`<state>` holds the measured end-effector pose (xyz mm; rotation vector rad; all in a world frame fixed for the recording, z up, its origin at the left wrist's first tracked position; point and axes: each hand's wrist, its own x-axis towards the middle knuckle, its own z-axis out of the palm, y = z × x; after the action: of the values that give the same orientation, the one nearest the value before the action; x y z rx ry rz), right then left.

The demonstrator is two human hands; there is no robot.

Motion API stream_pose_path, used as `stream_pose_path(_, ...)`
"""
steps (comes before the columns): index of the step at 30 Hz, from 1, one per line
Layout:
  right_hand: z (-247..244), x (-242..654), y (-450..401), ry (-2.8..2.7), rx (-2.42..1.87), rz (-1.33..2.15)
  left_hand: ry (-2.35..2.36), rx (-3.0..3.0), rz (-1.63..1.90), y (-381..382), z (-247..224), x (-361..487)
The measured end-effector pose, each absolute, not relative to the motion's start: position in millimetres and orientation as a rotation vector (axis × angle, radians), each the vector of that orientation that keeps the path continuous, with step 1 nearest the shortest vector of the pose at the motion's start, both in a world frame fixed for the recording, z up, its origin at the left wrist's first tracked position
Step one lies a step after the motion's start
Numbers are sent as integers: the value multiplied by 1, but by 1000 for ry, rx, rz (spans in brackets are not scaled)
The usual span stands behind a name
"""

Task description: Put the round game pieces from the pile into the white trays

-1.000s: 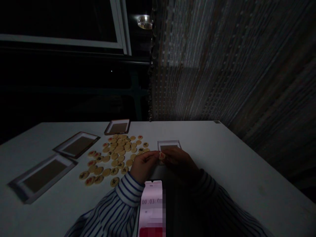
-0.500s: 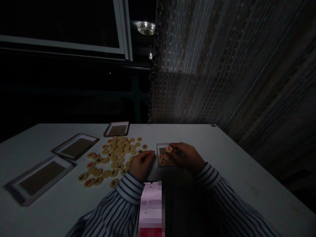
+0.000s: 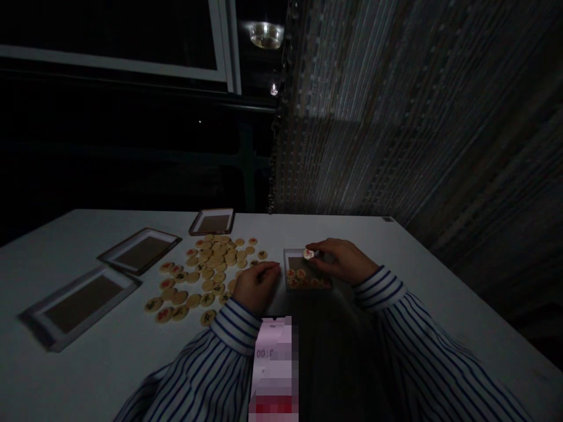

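My right hand (image 3: 341, 258) pinches a round wooden piece with a red character (image 3: 308, 254) above the far part of a shallow box (image 3: 287, 264). Several red-marked pieces (image 3: 301, 274) lie inside along its near side and left. To the left of the box, my left hand (image 3: 257, 285) rests closed by the table, its thumb and fingertips together; whether it holds anything is too small to tell. Beside it spreads a heap of loose round pieces (image 3: 217, 258), some blank, some with red or black characters.
On the white table (image 3: 422, 305), three shallow framed trays stand left: a near one (image 3: 83, 305), a middle one (image 3: 141, 251) and a far one (image 3: 212, 221). A lit phone (image 3: 273, 369) lies at the near edge. A bead curtain (image 3: 352, 117) hangs behind.
My right hand has lifted slightly away from the pieces in the box, still pinching the red-marked piece. More of the box's inside shows. The whole view has shifted a little.
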<state>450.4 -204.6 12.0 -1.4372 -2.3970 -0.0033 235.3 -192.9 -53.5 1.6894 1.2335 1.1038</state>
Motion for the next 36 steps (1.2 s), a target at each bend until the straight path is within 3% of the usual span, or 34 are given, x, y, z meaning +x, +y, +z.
stream_pose_path(14,17,451,-193,-2530,-1572,212,1321,2247,891,-196,-57,235)
stream_pose_path(36,-13,457,-179,-2763,-1715,211,1326,2411,750,-197,-63,235)
